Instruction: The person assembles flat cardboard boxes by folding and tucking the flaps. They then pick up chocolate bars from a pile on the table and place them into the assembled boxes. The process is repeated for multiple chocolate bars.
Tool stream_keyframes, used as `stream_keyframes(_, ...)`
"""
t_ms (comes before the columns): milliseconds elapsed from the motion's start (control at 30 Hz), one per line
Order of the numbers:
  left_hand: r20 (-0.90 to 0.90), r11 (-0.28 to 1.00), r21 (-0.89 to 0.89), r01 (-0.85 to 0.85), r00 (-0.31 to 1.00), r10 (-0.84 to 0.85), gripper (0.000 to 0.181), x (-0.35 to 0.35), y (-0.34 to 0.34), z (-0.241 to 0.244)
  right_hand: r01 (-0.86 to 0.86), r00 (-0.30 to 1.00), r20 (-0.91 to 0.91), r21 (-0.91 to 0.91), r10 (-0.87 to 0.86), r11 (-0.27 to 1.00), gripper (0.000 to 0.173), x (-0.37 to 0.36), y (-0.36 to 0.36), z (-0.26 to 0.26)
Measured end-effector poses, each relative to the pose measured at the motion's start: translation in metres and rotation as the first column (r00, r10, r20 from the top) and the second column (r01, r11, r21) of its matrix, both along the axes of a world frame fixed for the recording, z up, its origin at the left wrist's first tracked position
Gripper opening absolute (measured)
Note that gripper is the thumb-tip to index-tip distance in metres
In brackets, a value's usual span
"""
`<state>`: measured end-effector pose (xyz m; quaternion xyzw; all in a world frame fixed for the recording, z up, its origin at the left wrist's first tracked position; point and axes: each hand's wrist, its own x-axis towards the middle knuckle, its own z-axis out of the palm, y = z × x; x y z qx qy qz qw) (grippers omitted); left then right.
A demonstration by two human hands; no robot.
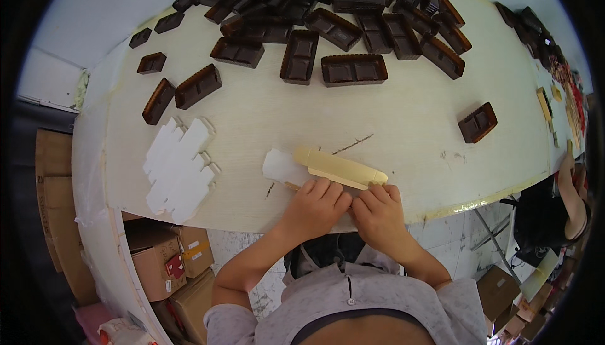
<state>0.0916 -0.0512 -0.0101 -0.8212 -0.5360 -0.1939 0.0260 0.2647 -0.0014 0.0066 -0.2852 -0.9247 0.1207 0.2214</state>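
Observation:
Both hands are at the table's near edge, side by side, on a gold cardboard box blank (345, 168) that lies slanted before me. My left hand (324, 203) has its fingers curled over the near edge of the blank. Close beside it, my right hand (378, 205) grips the near edge towards the blank's right end. What lies beneath the fingers is hidden. A white card piece (283, 166) shows at the left of the gold blank; whether it is part of the same blank I cannot tell. To the left lies a stack of white folded card blanks (177, 172).
Many brown plastic trays (354, 70) are heaped at the table's far side, some lying apart at the left. A single tray (477, 123) lies at the right. Cardboard boxes (158, 264) fill a shelf below left. Another person's arm (569, 189) is at the far right.

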Motion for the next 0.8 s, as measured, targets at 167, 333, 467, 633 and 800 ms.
stream_keyframes(167, 0.067, 0.998, 0.061, -0.028, 0.997, 0.024, 0.025, -0.021, 0.001, -0.001, 0.019, 0.999, 0.036, -0.019, -0.018, 1.000, 0.011, 0.009, 0.002, 0.000)
stream_keyframes(333, -0.032, 0.996, -0.043, -0.082, 0.996, 0.081, 0.030, -0.024, -0.007, 0.002, 0.027, 0.999, 0.041, 0.029, -0.028, 0.999, 0.013, 0.003, -0.001, -0.006)
stream_keyframes(467, -0.055, 0.990, -0.091, -0.106, 0.993, 0.102, 0.029, -0.022, -0.007, 0.005, -0.042, 0.999, 0.032, 0.009, 0.042, 0.999, 0.016, -0.007, 0.003, -0.003)
stream_keyframes(633, -0.065, 0.994, 0.002, -0.112, 0.992, 0.112, 0.021, -0.020, -0.015, -0.003, -0.051, 0.998, 0.039, 0.063, 0.049, 0.997, 0.016, -0.005, 0.003, -0.004)
stream_keyframes(800, -0.042, 0.993, -0.036, -0.113, 0.993, 0.111, 0.017, -0.019, -0.015, 0.001, -0.050, 0.998, 0.041, 0.073, 0.047, 0.996, 0.016, 0.004, 0.002, -0.007)
